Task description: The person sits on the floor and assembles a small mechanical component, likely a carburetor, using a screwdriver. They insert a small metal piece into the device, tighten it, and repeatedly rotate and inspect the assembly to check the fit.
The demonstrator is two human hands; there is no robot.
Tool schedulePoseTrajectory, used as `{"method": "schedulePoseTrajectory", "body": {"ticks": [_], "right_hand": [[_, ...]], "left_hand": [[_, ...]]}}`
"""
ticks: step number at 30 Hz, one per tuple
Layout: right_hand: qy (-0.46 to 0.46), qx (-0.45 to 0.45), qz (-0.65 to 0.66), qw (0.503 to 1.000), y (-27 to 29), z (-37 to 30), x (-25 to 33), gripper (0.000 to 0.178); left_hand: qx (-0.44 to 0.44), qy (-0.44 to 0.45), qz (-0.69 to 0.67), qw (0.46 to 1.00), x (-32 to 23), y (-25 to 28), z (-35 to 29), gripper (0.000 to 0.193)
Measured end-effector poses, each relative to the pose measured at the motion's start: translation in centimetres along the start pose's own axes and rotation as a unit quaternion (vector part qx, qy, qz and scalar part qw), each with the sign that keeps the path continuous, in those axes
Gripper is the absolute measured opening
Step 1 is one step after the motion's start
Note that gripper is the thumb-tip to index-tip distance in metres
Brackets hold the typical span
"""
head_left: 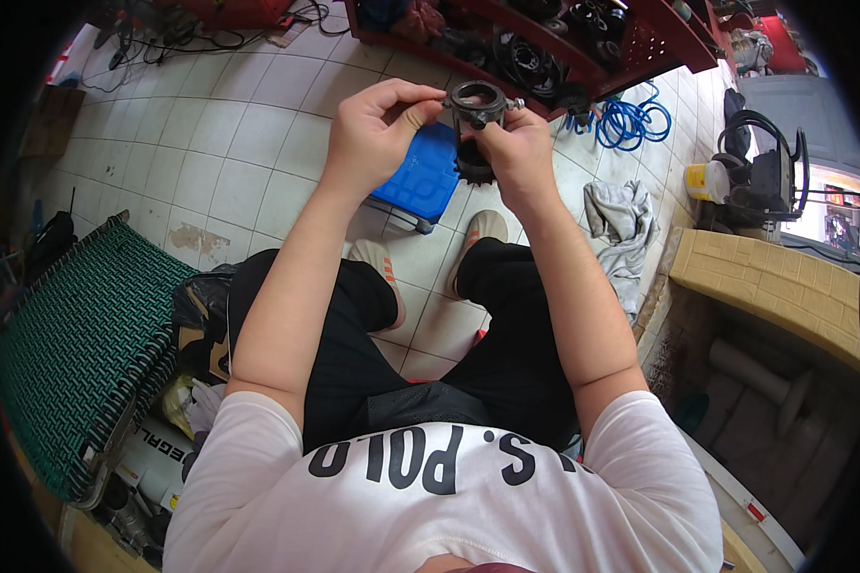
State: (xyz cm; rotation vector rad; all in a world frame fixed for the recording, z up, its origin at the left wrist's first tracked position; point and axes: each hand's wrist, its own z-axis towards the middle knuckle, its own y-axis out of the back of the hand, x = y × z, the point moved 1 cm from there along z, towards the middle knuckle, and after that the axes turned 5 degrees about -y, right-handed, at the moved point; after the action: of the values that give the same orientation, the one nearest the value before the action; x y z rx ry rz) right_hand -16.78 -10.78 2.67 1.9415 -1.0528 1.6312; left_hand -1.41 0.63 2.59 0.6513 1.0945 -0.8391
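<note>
Out in front of me, above the floor, my right hand (518,158) is closed round a dark metal part. This ring-shaped metal part (476,113) has a round opening at its top, a bolt (515,103) sticking out on the right, and a toothed rim (475,170) at its lower end. My left hand (373,129) is at the left edge of the ring, thumb and forefinger bent together in a pinch. Anything between those fingertips is too small to make out. Beneath the hands stands a low blue plastic stool (418,177), partly covered by my left hand.
A red metal rack (631,53) with machine parts stands ahead. Right of it lie a coiled blue hose (633,124) and a grey cloth (621,224) on the tiled floor (248,143). A green woven seat (96,334) is at left, a yellowish ledge (769,286) at right.
</note>
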Motion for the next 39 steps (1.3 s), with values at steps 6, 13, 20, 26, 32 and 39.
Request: {"method": "schedulePoseTrajectory", "body": {"ticks": [6, 13, 20, 26, 32, 39], "right_hand": [[-0.067, 0.015, 0.054, 0.996, -0.2, 0.4, -0.6, 0.013], [-0.042, 0.013, 0.016, 0.999, -0.2, 0.4, -0.2, 0.012], [-0.046, 0.016, 0.011, 0.999, -0.1, 0.4, -0.2, 0.013], [-0.061, 0.019, 0.011, 0.998, -0.7, 0.0, 0.3, 0.017], [-0.088, 0.036, 0.033, 0.995, -0.8, -0.2, -0.1, 0.018], [-0.091, 0.030, 0.004, 0.995, -0.8, -0.1, 0.3, 0.012]], "left_hand": [[0.013, -0.148, 0.112, 0.983, -0.1, 0.6, 0.4, 0.017], [0.041, 0.107, -0.060, 0.992, 0.7, 0.7, 0.3, 0.021], [0.041, 0.111, -0.135, 0.984, 1.4, 0.4, 0.3, 0.019], [0.034, 0.095, -0.121, 0.987, 1.2, 0.7, 0.1, 0.022], [0.061, 0.009, -0.007, 0.998, 0.5, 1.5, -0.1, 0.021], [0.026, 0.068, -0.129, 0.989, 2.4, 1.0, 0.0, 0.015]]}}
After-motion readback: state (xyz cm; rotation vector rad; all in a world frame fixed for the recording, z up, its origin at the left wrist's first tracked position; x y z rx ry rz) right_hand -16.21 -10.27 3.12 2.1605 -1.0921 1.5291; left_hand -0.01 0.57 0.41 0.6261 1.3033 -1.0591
